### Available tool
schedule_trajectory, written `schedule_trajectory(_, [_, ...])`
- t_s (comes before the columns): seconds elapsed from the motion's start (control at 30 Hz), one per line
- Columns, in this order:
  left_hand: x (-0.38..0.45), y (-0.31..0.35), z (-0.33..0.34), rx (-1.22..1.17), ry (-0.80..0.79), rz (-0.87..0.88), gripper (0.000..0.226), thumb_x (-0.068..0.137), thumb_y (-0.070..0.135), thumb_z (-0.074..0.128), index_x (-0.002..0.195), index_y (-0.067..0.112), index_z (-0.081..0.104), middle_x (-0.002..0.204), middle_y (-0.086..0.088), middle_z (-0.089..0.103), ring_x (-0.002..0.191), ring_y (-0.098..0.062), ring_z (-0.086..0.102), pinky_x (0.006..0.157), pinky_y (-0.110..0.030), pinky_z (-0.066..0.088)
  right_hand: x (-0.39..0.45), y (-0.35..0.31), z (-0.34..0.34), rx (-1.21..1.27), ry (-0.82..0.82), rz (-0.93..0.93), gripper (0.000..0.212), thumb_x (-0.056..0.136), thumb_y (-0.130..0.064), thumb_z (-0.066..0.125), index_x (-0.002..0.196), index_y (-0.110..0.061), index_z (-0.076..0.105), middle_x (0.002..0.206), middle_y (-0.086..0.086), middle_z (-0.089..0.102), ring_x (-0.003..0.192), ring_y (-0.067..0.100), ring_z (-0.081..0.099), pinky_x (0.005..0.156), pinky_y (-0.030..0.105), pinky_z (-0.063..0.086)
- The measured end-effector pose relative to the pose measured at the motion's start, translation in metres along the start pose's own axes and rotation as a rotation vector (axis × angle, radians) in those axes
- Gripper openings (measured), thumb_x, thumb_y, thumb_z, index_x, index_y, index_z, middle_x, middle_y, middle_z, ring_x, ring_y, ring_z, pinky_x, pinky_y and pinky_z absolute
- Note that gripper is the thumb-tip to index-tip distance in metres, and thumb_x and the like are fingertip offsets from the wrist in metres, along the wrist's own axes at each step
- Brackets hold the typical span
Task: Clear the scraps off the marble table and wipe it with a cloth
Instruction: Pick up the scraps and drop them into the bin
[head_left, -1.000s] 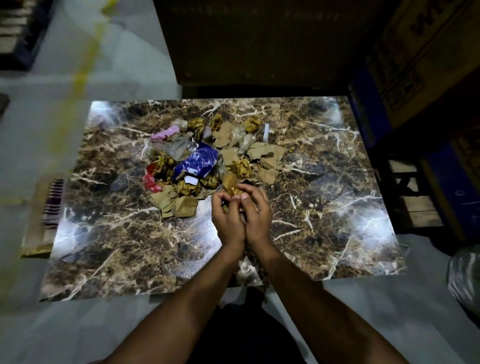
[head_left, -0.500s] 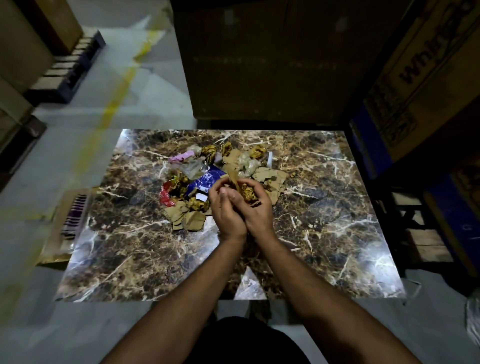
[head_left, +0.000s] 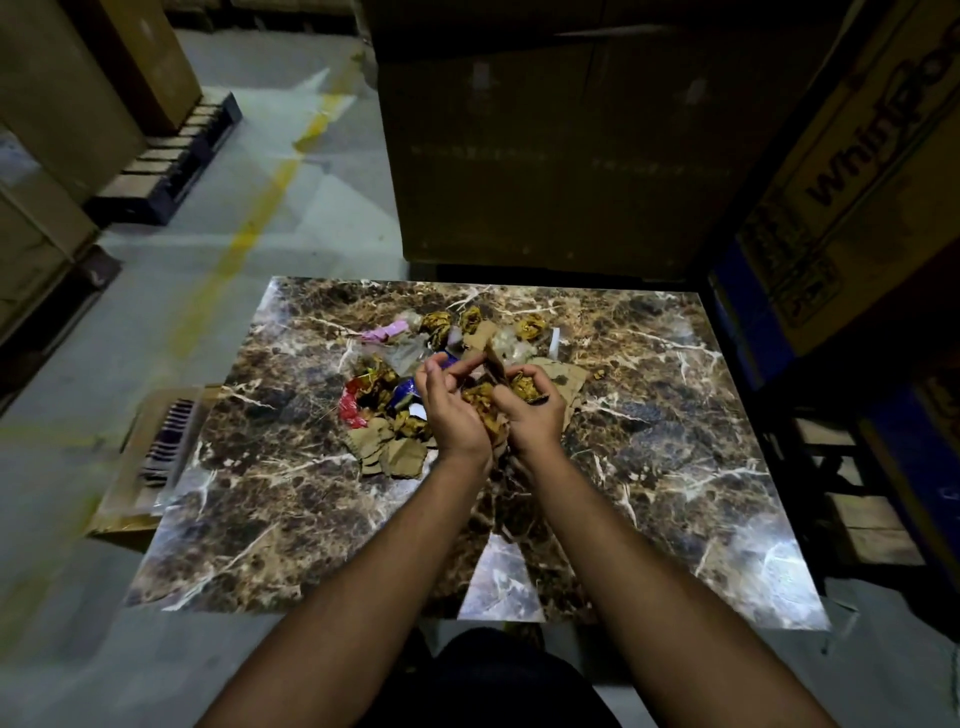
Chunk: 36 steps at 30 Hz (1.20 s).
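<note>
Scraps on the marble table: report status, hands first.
Left hand and right hand both gripping gold wrappers and cardboard. Most scraps still heaped mid-table. No cloth in sight.

A single wide-angle view looks from the person's head, forward and steeply down. It sits above the near edge of the marble table (head_left: 291, 509), close enough that both forearms fill the lower frame. The tabletop lies across the middle; cardboard boxes (head_left: 545, 135) and the floor (head_left: 249, 171) bend around the edges.
</note>
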<state>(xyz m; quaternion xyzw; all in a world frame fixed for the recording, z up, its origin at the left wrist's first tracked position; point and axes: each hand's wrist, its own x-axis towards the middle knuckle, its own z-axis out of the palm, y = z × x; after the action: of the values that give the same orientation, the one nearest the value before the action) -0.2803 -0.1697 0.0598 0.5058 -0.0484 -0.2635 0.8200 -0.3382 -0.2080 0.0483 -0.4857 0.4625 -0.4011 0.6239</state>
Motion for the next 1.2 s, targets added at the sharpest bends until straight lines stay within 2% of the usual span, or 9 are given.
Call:
schedule_trajectory(0.1, [0.008, 0.009, 0.001, -0.046, 0.008, -0.071, 0.032, 0.108, 0.04, 0.027, 0.108, 0.017, 0.049, 0.109, -0.015, 0.071, 0.11, -0.024, 0.064, 0.097, -0.037, 0.042, 0.011, -0.009, -0.008, 0.175, -0.015, 0.149, 0.038, 0.082, 0.013, 0.069, 0.083, -0.025, 0.069, 0.113, 0.02, 0.072, 0.094, 0.035, 0.071, 0.079, 0.047, 0.062])
schedule_trajectory(0.23, [0.03, 0.017, -0.023, 0.0, -0.044, -0.101, 0.036, 0.109, 0.036, 0.026, 0.1, 0.019, 0.056, 0.108, -0.007, 0.072, 0.111, -0.017, 0.066, 0.104, -0.039, 0.038, 0.031, -0.039, -0.036, 0.31, -0.08, 0.294, 0.035, 0.091, 0.011, 0.059, 0.101, -0.021, 0.064, 0.085, 0.014, 0.074, 0.067, 0.022, 0.07, 0.061, 0.035, 0.06])
schedule_trajectory(0.43, [0.044, 0.015, -0.04, 0.41, -0.447, -0.134, 0.02, 0.096, 0.022, 0.05, 0.111, 0.027, 0.062, 0.131, -0.002, 0.064, 0.126, -0.02, 0.055, 0.108, -0.047, 0.04, 0.046, -0.078, -0.062, 0.135, -0.342, 0.364, 0.052, 0.087, -0.001, 0.062, 0.128, -0.029, 0.047, 0.114, 0.018, 0.058, 0.093, 0.034, 0.06, 0.076, 0.045, 0.051])
schedule_trajectory(0.6, [0.031, -0.004, -0.026, 0.728, -0.897, -0.119, 0.084, 0.081, 0.002, 0.075, 0.134, 0.055, 0.037, 0.149, -0.006, 0.039, 0.131, -0.025, 0.047, 0.09, -0.036, 0.056, 0.046, -0.057, -0.078, 0.171, -0.263, 0.35, 0.027, 0.098, -0.023, 0.064, 0.125, -0.03, 0.066, 0.138, 0.013, 0.059, 0.116, 0.034, 0.066, 0.107, 0.059, 0.044])
schedule_trajectory(0.73, [0.035, -0.023, -0.021, 1.042, -0.798, 0.127, 0.058, 0.085, 0.019, 0.078, 0.137, 0.019, 0.052, 0.137, -0.011, 0.053, 0.125, -0.03, 0.05, 0.093, -0.033, 0.047, 0.025, -0.078, -0.077, 0.063, -0.296, 0.307, 0.018, 0.096, -0.023, 0.065, 0.112, -0.027, 0.073, 0.143, -0.014, 0.053, 0.115, 0.014, 0.063, 0.086, 0.031, 0.055])
schedule_trajectory(0.9, [0.047, -0.019, -0.031, 0.971, -0.662, 0.114, 0.025, 0.091, 0.022, 0.072, 0.113, 0.027, 0.061, 0.122, -0.001, 0.062, 0.089, -0.004, 0.061, 0.061, -0.008, 0.043, 0.026, -0.072, -0.096, 0.039, -0.274, 0.212, 0.031, 0.076, -0.04, 0.082, 0.106, -0.035, 0.075, 0.146, -0.007, 0.051, 0.139, 0.022, 0.048, 0.094, 0.028, 0.052])
schedule_trajectory(1.0, [0.052, -0.017, -0.039, 1.138, -0.682, 0.186, 0.029, 0.091, 0.033, 0.069, 0.118, 0.027, 0.061, 0.128, -0.002, 0.058, 0.1, -0.013, 0.058, 0.076, -0.023, 0.045, 0.015, -0.092, -0.084, 0.08, -0.259, 0.268, 0.035, 0.073, -0.043, 0.077, 0.108, -0.039, 0.075, 0.146, -0.004, 0.053, 0.119, 0.022, 0.062, 0.096, 0.038, 0.052])
schedule_trajectory(1.1, [0.055, -0.021, -0.047, 1.404, -0.689, 0.242, 0.045, 0.093, 0.046, 0.062, 0.134, 0.028, 0.056, 0.139, -0.003, 0.054, 0.124, -0.026, 0.047, 0.097, -0.037, 0.043, 0.001, -0.105, -0.082, 0.116, -0.254, 0.246, 0.038, 0.101, -0.009, 0.053, 0.134, -0.026, 0.048, 0.135, 0.007, 0.056, 0.074, 0.003, 0.072, 0.065, 0.022, 0.058])
schedule_trajectory(1.2, [0.053, -0.019, -0.048, 1.42, -0.685, 0.247, 0.04, 0.092, 0.046, 0.061, 0.13, 0.031, 0.057, 0.131, -0.002, 0.059, 0.121, -0.021, 0.05, 0.092, -0.034, 0.045, -0.04, -0.136, -0.069, 0.146, -0.184, 0.258, 0.033, 0.104, 0.006, 0.036, 0.126, -0.018, 0.035, 0.099, 0.003, 0.056, 0.044, -0.009, 0.06, 0.044, 0.008, 0.045])
